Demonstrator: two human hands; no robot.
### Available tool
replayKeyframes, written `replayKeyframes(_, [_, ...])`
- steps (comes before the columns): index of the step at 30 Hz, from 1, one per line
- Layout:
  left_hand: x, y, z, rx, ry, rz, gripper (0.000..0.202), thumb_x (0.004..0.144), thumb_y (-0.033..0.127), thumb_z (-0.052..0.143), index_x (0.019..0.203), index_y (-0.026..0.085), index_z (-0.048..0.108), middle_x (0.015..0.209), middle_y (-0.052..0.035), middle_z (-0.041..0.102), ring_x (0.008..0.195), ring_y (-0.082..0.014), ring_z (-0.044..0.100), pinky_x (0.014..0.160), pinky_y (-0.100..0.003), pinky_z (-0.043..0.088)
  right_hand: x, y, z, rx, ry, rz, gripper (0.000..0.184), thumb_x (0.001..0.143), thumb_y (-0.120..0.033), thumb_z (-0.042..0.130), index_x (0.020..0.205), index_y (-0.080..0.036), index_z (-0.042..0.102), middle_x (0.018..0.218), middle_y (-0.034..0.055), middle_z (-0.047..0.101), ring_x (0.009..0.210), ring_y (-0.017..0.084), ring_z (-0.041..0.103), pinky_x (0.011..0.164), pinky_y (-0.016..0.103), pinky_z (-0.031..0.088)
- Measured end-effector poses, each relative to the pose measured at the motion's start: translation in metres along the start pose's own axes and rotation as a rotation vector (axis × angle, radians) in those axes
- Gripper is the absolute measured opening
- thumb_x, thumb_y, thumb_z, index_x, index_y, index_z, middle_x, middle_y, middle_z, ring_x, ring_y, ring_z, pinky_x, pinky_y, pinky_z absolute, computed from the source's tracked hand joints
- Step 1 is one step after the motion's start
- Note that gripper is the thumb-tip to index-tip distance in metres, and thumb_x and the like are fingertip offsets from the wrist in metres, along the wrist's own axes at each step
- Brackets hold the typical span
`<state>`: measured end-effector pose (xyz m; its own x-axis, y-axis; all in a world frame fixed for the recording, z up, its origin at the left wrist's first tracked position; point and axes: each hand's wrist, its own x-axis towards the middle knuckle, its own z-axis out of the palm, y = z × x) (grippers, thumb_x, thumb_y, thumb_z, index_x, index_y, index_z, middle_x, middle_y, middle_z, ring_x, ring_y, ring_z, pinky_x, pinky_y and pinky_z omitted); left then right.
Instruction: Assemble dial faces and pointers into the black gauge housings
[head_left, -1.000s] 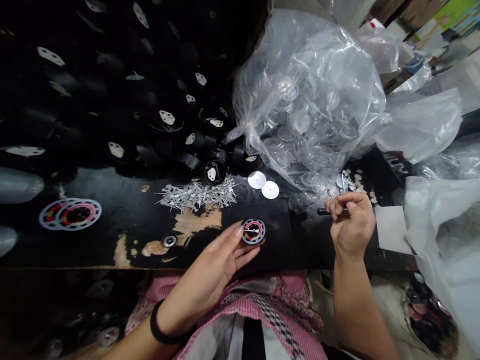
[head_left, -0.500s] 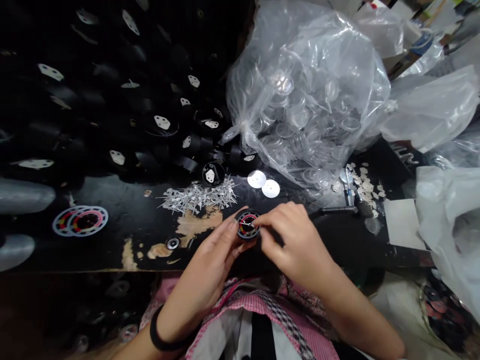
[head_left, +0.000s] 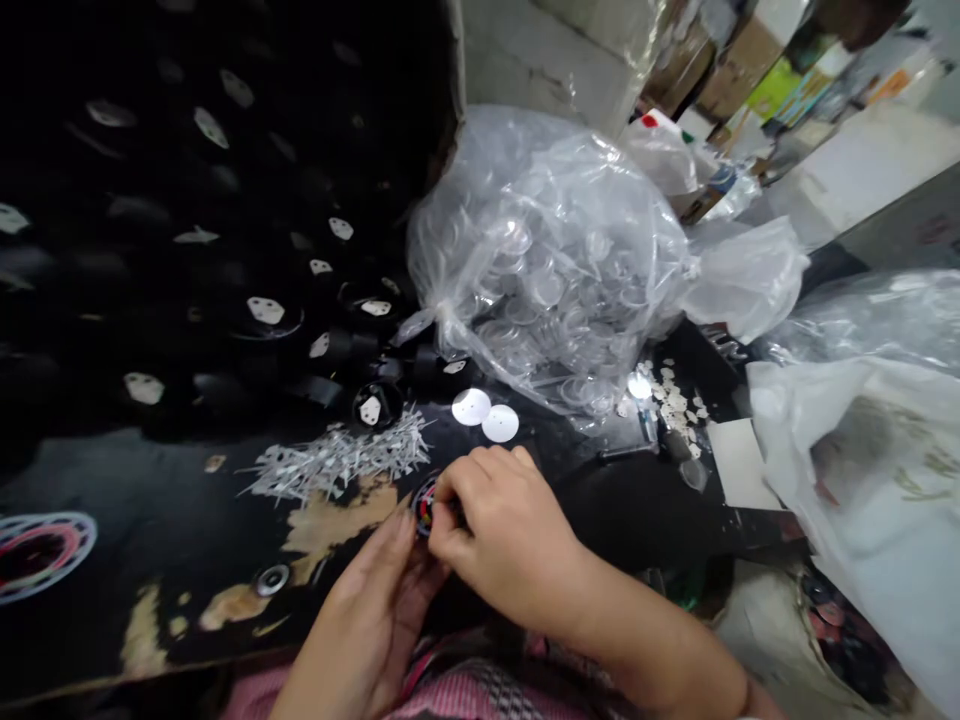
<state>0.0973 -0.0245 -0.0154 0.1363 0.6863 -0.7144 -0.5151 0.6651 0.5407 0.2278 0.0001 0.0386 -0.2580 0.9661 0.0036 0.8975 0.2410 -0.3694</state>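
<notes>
Front edge: the bench [head_left: 555, 480] ends just before your pink checked apron [head_left: 457, 690]; its lip shows at lower left.
Left hand: your left hand [head_left: 375, 585] has its fingers closed around the side of the dial gauge [head_left: 422, 508].
Right hand: your right hand [head_left: 506, 525] is curled over the gauge face; you cannot tell from here whether its fingertips pinch anything.
Gauge: above the bench between your two hands, mostly covered, a coloured arc showing at its left.
Left room: dark bench surface runs from the small ring [head_left: 271, 580] to the printed dial plates [head_left: 45, 550], which the view's left border cuts.
Right room: dark surface stretches from your right forearm to the white card [head_left: 742, 465] and the black-handled tool [head_left: 628, 453].
Far limits: the heap of thin pointers [head_left: 345, 458], two overlapping white discs [head_left: 480, 410], then the bulky clear bag [head_left: 551, 270] of transparent round pieces; dark housings fill the far left.
Since a second ago: your right hand has come from beside the tool to the gauge; its face and needle, visible then, are largely hidden now.
View: turned, so the dial plates, whole before, are cropped.
</notes>
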Motion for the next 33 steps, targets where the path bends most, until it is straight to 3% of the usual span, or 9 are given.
replayKeyframes(4, [0.006, 0.005, -0.007, 0.079, 0.01, 0.028, 0.043, 0.074, 0.044, 0.082, 0.113, 0.03, 0.072, 0.136, -0.0016, 0.065, 0.133, -0.0299, 0.052, 0.103, -0.034, 0.053, 0.011, 0.015, -0.008, 0.28, -0.116, 0.033, 0.006, 0.088, -0.019, 0.062, 0.082, -0.019, 0.065, 0.077, -0.0021, 0.067, 0.074, 0.013, 0.061, 0.073, 0.028, 0.042])
replayKeyframes(6, [0.005, 0.011, -0.008, 0.098, 0.009, 0.049, 0.047, 0.069, 0.048, 0.084, 0.111, 0.03, 0.073, 0.135, -0.0015, 0.066, 0.132, -0.0296, 0.054, 0.101, -0.032, 0.054, 0.022, 0.036, -0.015, 0.368, -0.059, 0.046, 0.011, 0.092, -0.02, 0.058, 0.087, -0.02, 0.067, 0.082, -0.0013, 0.068, 0.077, 0.012, 0.063, 0.073, 0.024, 0.045])
replayKeyframes(9, [0.003, 0.018, -0.004, 0.047, -0.031, 0.101, 0.048, 0.067, 0.052, 0.085, 0.108, 0.03, 0.074, 0.129, -0.0006, 0.069, 0.126, -0.0285, 0.059, 0.097, -0.031, 0.057, 0.049, 0.074, -0.025, 0.11, 0.228, 0.317, 0.02, 0.097, -0.02, 0.05, 0.105, -0.017, 0.067, 0.105, 0.0086, 0.067, 0.099, 0.02, 0.063, 0.088, 0.033, 0.046])
replayKeyframes(13, [0.0, 0.022, 0.001, 0.037, -0.066, 0.039, 0.039, 0.067, 0.043, 0.087, 0.1, 0.026, 0.074, 0.105, -0.0014, 0.075, 0.11, -0.0271, 0.069, 0.089, -0.031, 0.061, 0.074, 0.107, -0.03, -0.039, 0.249, 0.418, 0.019, 0.088, -0.017, 0.061, 0.105, -0.012, 0.068, 0.114, 0.0186, 0.061, 0.11, 0.034, 0.057, 0.097, 0.052, 0.037])
replayKeyframes(18, [-0.003, 0.023, 0.002, -0.011, -0.086, -0.002, 0.03, 0.068, 0.038, 0.087, 0.093, 0.026, 0.074, 0.103, -0.0015, 0.075, 0.107, -0.0275, 0.07, 0.085, -0.032, 0.063, 0.073, 0.12, -0.026, 0.038, 0.256, 0.384, 0.01, 0.087, -0.025, 0.063, 0.093, -0.017, 0.064, 0.106, 0.0095, 0.062, 0.095, 0.024, 0.06, 0.091, 0.043, 0.043])
replayKeyframes(23, [-0.003, 0.026, 0.004, -0.057, -0.091, -0.005, 0.044, 0.073, 0.045, 0.083, 0.108, 0.022, 0.072, 0.122, -0.0069, 0.072, 0.122, -0.0275, 0.062, 0.092, -0.031, 0.059, 0.064, 0.132, -0.03, 0.166, 0.367, 0.383, 0.009, 0.083, -0.026, 0.063, 0.086, -0.018, 0.062, 0.088, 0.0035, 0.064, 0.074, 0.017, 0.059, 0.077, 0.034, 0.048])
replayKeyframes(28, [-0.001, 0.03, 0.003, -0.139, -0.146, -0.02, 0.031, 0.088, 0.042, 0.07, 0.107, 0.017, 0.073, 0.117, -0.0102, 0.074, 0.116, -0.0255, 0.065, 0.099, -0.036, 0.055, 0.042, 0.099, -0.033, 0.366, 0.594, 0.332, 0.024, 0.091, -0.027, 0.057, 0.112, -0.016, 0.062, 0.099, 0.0072, 0.066, 0.085, 0.017, 0.061, 0.081, 0.034, 0.05])
replayKeyframes(30, [-0.001, 0.031, 0.003, -0.157, -0.149, -0.037, 0.028, 0.089, 0.04, 0.068, 0.103, 0.016, 0.074, 0.112, -0.0108, 0.075, 0.109, -0.025, 0.068, 0.098, -0.037, 0.055, 0.03, 0.068, -0.026, 0.592, 0.483, 0.229, 0.026, 0.091, -0.03, 0.061, 0.115, -0.02, 0.066, 0.092, 0.0036, 0.067, 0.075, 0.015, 0.061, 0.072, 0.031, 0.052])
replayKeyframes(33, [-0.002, 0.032, 0.005, -0.144, -0.169, 0.024, 0.03, 0.091, 0.044, 0.065, 0.102, 0.018, 0.075, 0.111, -0.0096, 0.076, 0.106, -0.0232, 0.069, 0.095, -0.034, 0.055, 0.012, 0.024, -0.009, 0.686, 0.189, 0.021, 0.024, 0.093, -0.022, 0.059, 0.114, -0.025, 0.071, 0.094, 0.0038, 0.066, 0.087, 0.016, 0.064, 0.081, 0.032, 0.054])
